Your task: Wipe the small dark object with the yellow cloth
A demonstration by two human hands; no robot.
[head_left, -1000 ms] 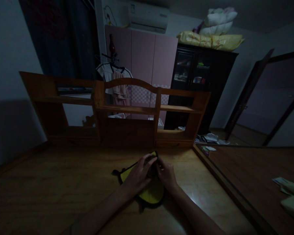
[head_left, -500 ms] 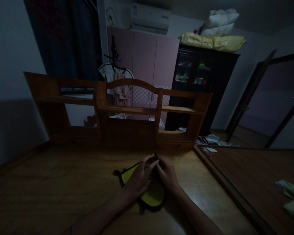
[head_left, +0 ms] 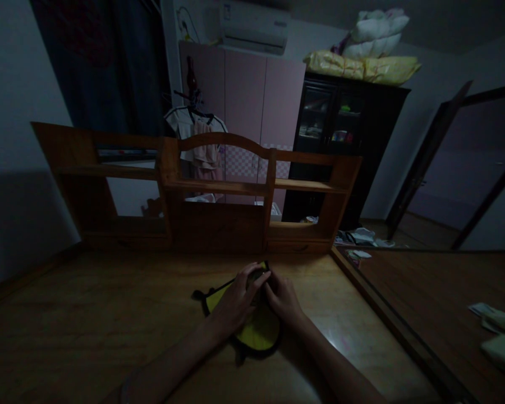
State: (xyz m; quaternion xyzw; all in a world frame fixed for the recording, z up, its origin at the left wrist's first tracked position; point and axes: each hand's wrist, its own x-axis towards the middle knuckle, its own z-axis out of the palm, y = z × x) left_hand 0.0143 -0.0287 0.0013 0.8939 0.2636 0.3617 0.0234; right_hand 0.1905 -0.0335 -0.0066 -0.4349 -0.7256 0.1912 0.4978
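A yellow fabric piece with black edging (head_left: 258, 335) lies on the wooden surface (head_left: 122, 314) in front of me; its exact kind is hard to make out in the dim light. Small dark tabs stick out at its left corner and lower edge. Across its middle lies my left hand (head_left: 239, 297), fingers bent and gripping near the far end. My right hand (head_left: 284, 297) is closed at the far right edge of the same piece, its fingertips meeting the left ones. What sits between the fingertips is mostly hidden.
A wooden shelf unit (head_left: 219, 185) stands along the far side of the surface. A raised wooden edge (head_left: 374, 303) runs down the right, with light cloth (head_left: 503, 350) beyond it. A pink wardrobe (head_left: 244, 101) and a dark cabinet (head_left: 374, 134) stand behind.
The view has shifted slightly, so everything sits a little further left and up. Both hands keep their hold on the yellow piece, with only slight finger movement.
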